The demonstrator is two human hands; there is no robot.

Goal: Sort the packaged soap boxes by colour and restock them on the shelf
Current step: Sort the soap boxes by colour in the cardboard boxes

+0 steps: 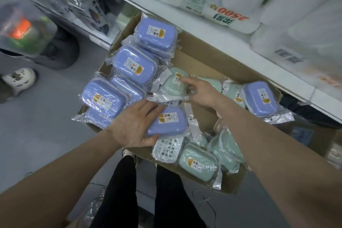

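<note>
Forefinger (183,79) straight, the right hand (201,91) touched the green soap box (173,85) ahead to its left, while the left hand (136,126) gripped a purple soap box (169,121) lying crosswise.

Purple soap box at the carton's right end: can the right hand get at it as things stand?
Probably yes. That purple soap box lies on top with nothing over it, and the right hand is close beside it, fingers only touching a green box.

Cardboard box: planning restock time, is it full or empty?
Partly full: the cardboard box holds purple soap boxes and green soap boxes, bare bottom showing between.
</note>
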